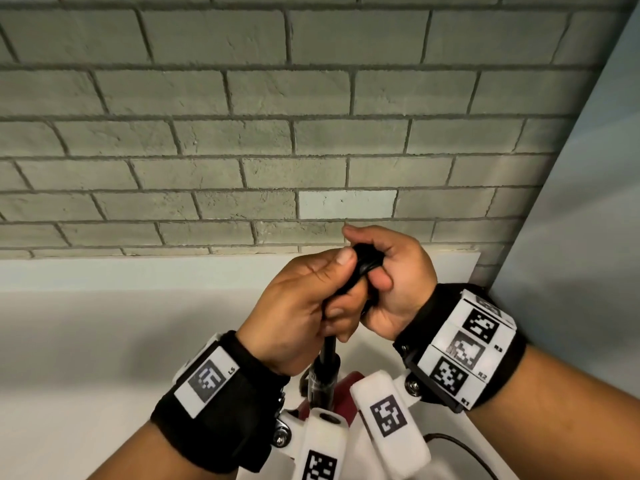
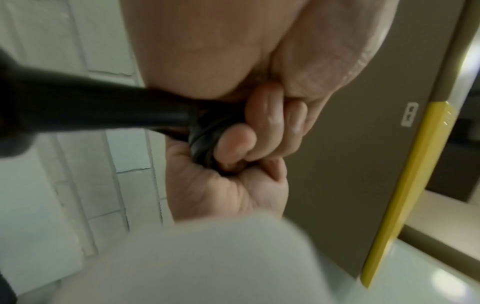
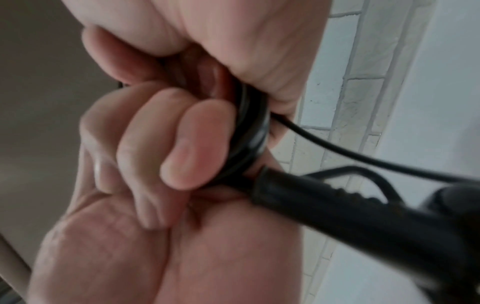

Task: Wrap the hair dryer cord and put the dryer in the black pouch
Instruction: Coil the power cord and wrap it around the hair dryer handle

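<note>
Currently both hands work the cord (image 3: 250, 125) coils directly above the hair dryer (image 3: 363, 222) handle: left hand (image 1: 298, 306) clamps the coils, right hand (image 1: 391, 282) pinches the next loop. Keep turns tight and adjacent; feed the trailing slack evenly. Pouch not visible.

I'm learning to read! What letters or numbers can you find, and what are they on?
"L5": white tag on the black left wristband.
"R3", "R2", "R1": white tags on the black right wristband.
The black-and-white square codes carry no letters.
The black hair dryer handle shows no readable text.
</note>
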Demonstrator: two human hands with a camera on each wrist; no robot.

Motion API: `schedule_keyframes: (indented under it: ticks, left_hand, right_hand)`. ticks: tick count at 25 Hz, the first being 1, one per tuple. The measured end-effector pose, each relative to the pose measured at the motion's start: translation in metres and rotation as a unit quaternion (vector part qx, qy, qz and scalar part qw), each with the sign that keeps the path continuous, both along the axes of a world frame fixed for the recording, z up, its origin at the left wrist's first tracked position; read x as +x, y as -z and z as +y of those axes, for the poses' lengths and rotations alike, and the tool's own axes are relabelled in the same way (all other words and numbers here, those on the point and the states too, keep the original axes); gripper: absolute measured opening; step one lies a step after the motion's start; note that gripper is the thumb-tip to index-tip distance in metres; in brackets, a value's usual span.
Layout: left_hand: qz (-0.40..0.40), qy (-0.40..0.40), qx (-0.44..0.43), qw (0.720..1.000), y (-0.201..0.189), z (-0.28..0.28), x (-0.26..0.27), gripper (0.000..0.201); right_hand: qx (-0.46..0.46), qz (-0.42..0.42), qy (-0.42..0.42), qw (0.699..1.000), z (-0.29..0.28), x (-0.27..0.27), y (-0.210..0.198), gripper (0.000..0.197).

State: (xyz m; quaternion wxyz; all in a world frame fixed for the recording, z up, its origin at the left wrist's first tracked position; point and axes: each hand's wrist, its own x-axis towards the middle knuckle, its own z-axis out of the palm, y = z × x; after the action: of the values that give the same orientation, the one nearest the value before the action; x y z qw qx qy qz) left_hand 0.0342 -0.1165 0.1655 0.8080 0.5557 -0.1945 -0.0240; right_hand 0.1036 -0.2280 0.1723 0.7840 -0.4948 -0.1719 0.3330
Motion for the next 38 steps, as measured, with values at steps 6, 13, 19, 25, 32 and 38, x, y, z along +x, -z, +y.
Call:
schedule_keyframes:
  ticks: [6, 13, 19, 25, 32, 38]
  left_hand:
    - [0.003, 0.017, -0.091, 0.996, -0.004, 0.011, 0.006, 0.057]
    - [-0.028, -0.18, -0.031, 0.983, -0.008, 0.019, 0.024, 0.046]
    - [-0.13, -0.299, 0.264, 0.908, 0.01, 0.009, 0.031, 0.027]
    - [-0.169, -0.322, 0.379, 0.851, 0.011, 0.021, 0.033, 0.042]
    - [-0.2, -0.391, 0.429, 0.789, 0.022, 0.054, 0.044, 0.049]
    - [-0.208, -0.221, 0.438, 0.846, 0.023, 0.05, 0.021, 0.08]
  right_hand:
    - [-0.148, -0.239, 0.173, 0.944, -0.006, -0.007, 0.031, 0.07]
    - [-0.291, -0.376, 0.058, 0.878, -0.013, -0.03, 0.053, 0.023]
    - [-0.13, -0.197, -0.049, 0.97, -0.026, -0.033, 0.029, 0.01]
    - [-0.026, -0.052, -0.082, 0.995, -0.038, -0.03, 0.018, 0.015]
    - [-0.327, -0.297, -0.019, 0.897, -0.055, -0.038, 0.018, 0.018]
    - [-0.38, -0.627, 0.045, 0.679, -0.062, -0.019, -0.032, 0.034]
